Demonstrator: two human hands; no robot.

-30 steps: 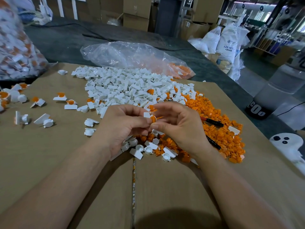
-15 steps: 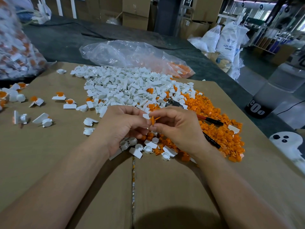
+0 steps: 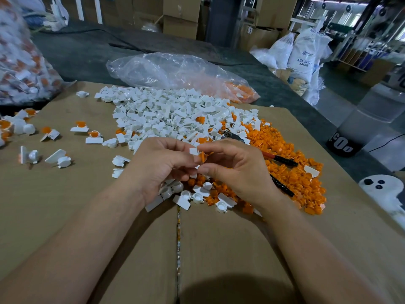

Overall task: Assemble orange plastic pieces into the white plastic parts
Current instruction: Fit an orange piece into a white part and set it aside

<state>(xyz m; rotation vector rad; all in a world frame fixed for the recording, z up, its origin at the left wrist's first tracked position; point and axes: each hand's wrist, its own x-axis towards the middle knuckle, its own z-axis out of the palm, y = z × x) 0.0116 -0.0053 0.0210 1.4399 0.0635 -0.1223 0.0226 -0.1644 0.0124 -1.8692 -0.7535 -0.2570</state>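
My left hand [image 3: 161, 166] pinches a small white plastic part [image 3: 194, 151] between thumb and fingers. My right hand [image 3: 235, 170] pinches an orange plastic piece [image 3: 203, 157] and holds it against that white part, just above the table. Behind the hands a big heap of white parts [image 3: 171, 115] spreads across the cardboard. To the right lies a heap of orange pieces [image 3: 291, 172]. Several loose white parts [image 3: 198, 197] and orange pieces lie right under my hands.
Assembled white-and-orange pieces [image 3: 93, 137] are scattered at the left on the cardboard sheet [image 3: 65, 205]. A clear plastic bag [image 3: 175, 73] lies behind the heaps, another full bag [image 3: 19, 62] at far left. Black-handled pliers [image 3: 280, 160] rest among the orange pieces.
Both hands have stayed together over the pile. The orange piece has turned a little between the fingertips and sits closer against the white part.
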